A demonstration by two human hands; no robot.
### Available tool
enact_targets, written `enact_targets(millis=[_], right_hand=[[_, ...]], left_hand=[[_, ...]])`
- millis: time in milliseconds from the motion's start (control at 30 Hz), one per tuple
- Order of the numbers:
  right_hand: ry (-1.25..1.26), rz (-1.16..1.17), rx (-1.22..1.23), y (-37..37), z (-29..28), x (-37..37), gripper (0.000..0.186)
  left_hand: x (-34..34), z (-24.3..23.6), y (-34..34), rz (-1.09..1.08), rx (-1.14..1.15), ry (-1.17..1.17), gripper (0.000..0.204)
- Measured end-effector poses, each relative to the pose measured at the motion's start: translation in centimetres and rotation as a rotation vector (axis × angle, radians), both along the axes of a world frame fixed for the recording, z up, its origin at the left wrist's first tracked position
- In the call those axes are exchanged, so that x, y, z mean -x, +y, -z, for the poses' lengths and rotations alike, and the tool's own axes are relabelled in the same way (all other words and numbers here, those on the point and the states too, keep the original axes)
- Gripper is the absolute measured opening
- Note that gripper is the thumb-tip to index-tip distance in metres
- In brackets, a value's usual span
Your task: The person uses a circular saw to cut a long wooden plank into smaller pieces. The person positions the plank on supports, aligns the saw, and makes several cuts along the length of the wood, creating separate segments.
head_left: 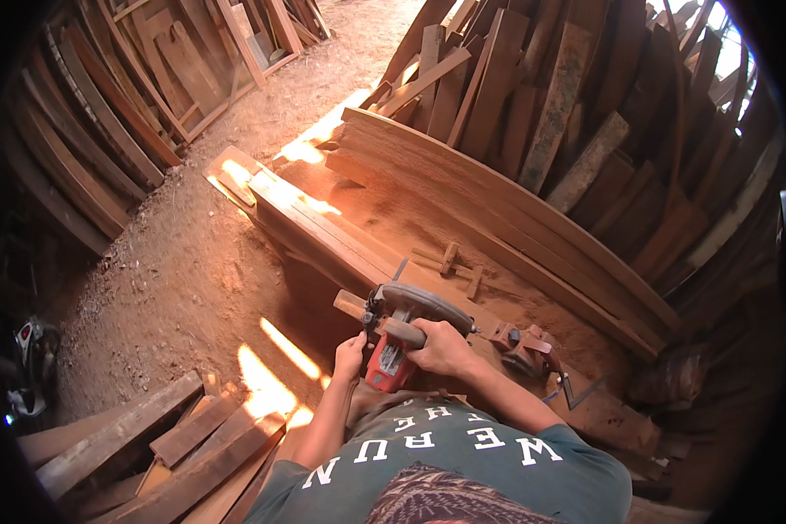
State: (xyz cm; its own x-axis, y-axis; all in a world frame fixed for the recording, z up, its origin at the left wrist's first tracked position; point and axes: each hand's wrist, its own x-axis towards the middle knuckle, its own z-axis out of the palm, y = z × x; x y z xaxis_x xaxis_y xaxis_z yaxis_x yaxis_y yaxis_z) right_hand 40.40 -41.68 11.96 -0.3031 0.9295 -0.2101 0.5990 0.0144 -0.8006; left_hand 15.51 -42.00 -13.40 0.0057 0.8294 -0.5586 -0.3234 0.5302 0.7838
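Note:
A circular saw (402, 332) with a red motor housing and a dark grey blade guard is held just in front of my body, over the end of the workbench. My right hand (445, 349) wraps round its grey handle. My left hand (351, 356) is closed at the saw's left side, its fingertips against a dark knob or clamp there; their exact hold is partly hidden. Beyond that knob a short pale piece of wood (349, 304) sticks out to the left. The blade is hidden by the guard.
Long planks (314, 223) lie along the dusty bench, and a wide board (498, 188) stands on edge behind. Small wooden crosspieces (450, 258) and a red-and-dark metal tool (528, 348) lie to the right. Timber offcuts (196, 437) are piled lower left; upright boards (550, 105) lean at the back right.

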Motion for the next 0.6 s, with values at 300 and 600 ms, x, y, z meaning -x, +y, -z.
enact_targets(millis=[300, 600], right_hand=[[-0.012, 0.009, 0.012, -1.9, 0.1, -6.5, 0.040], [-0.044, 0.021, 0.099, -3.3, 1.2, -10.1, 0.039]], left_hand=[[-6.8, -2.7, -1.8, 0.005, 0.013, 0.134, 0.038], [-10.9, -3.1, -4.2, 0.058, 0.060, 0.137, 0.038]])
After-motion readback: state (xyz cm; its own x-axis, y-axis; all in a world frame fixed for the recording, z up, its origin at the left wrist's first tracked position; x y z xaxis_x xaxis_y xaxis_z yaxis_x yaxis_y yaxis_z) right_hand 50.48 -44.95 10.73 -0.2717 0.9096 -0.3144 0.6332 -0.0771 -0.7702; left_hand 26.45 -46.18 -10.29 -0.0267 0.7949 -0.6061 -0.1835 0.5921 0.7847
